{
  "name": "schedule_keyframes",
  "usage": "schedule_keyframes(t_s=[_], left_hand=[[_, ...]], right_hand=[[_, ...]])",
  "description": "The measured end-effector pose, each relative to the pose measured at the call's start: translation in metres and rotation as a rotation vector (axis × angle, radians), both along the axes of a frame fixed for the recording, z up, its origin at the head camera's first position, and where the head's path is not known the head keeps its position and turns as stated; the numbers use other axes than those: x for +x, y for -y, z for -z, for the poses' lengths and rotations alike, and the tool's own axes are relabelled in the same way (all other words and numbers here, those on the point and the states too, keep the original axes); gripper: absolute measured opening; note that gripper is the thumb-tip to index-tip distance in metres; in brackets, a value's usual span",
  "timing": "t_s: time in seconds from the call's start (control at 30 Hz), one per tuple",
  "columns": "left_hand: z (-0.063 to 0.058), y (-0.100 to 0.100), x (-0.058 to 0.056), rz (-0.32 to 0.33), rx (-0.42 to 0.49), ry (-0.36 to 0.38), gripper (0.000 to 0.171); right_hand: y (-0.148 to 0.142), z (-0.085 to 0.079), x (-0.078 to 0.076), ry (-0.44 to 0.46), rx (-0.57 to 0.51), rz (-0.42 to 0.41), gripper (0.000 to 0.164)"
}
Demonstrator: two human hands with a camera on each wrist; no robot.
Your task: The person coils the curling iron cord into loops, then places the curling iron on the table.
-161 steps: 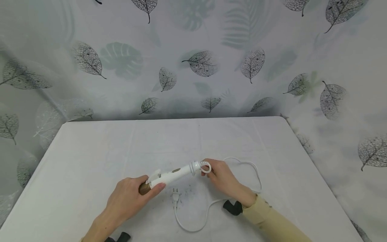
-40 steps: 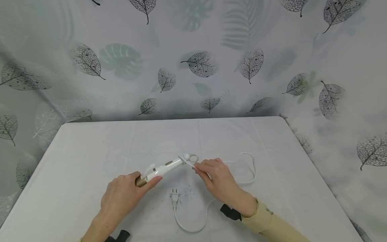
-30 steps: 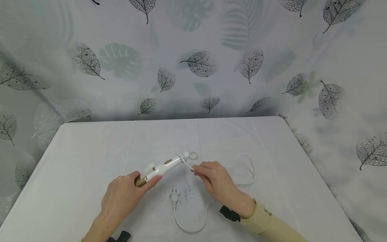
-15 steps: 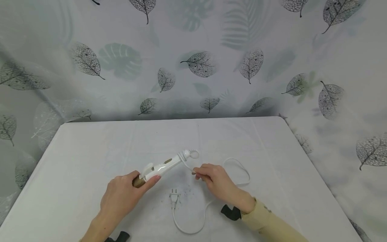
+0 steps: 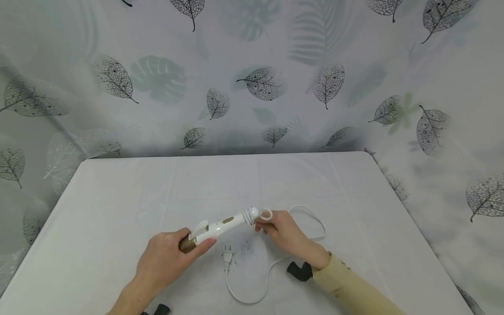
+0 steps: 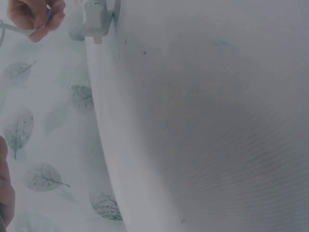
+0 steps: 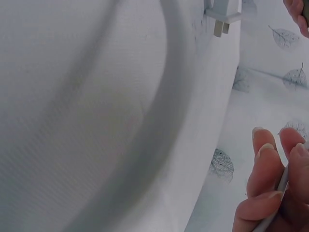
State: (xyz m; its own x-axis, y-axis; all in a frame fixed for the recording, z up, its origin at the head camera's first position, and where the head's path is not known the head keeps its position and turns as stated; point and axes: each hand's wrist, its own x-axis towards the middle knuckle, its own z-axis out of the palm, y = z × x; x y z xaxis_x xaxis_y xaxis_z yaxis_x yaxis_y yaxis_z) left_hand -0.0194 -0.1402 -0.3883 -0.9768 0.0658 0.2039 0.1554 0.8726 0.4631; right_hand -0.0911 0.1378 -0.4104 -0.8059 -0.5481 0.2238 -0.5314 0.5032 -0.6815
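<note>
A white curling iron (image 5: pixel 237 222) with a gold-brown barrel is held above the table, tilted up to the right. My left hand (image 5: pixel 165 258) grips it at the barrel end by the clamp. Turns of white cord (image 5: pixel 246 302) lie around the far end of its handle, beside the coiled strain relief. There my right hand (image 5: pixel 290 236) pinches the cord; the right wrist view shows the cord running between the right fingers (image 7: pixel 264 166). The two-pin plug (image 5: pixel 228 255) lies on the table below the iron, and also appears as a plug (image 6: pixel 98 18) in the left wrist view.
The white table (image 5: pixel 130 192) has its back edge against a leaf-patterned curtain (image 5: pixel 260 52). A loop of loose cord lies on the table behind the right hand. Black wrist-worn pieces show at the right wrist (image 5: pixel 300 271) and the left wrist (image 5: pixel 161 309).
Over the last seconds the right hand has drawn the cord around the handle end. Since half a second ago it has moved up behind that end, and the iron has come slightly lower and rightward.
</note>
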Motion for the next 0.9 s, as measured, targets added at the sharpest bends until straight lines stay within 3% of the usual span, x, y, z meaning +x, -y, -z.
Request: schedule_keyframes(t_s=[0.2,0.4,0.57,0.8,0.9], left_hand=[[0.004,-0.002,0.001,0.088,-0.013,-0.059,0.05],[0.006,-0.003,0.003,0.146,-0.009,-0.046,0.048],[0.01,-0.002,0.003,0.19,-0.001,-0.066,0.05],[0.013,-0.002,0.003,0.231,-0.011,-0.108,0.057],[0.013,-0.002,0.003,0.245,-0.038,-0.127,0.057]], right_hand=[[0.002,0.004,-0.003,-0.043,-0.003,0.029,0.02],[-0.001,0.007,-0.004,-0.204,-0.095,-0.112,0.043],[0.001,0.007,-0.004,-0.277,-0.082,-0.146,0.024],[0.0,0.005,-0.003,-0.345,-0.073,-0.148,0.042],[-0.001,0.005,-0.005,-0.373,-0.04,-0.125,0.028]])
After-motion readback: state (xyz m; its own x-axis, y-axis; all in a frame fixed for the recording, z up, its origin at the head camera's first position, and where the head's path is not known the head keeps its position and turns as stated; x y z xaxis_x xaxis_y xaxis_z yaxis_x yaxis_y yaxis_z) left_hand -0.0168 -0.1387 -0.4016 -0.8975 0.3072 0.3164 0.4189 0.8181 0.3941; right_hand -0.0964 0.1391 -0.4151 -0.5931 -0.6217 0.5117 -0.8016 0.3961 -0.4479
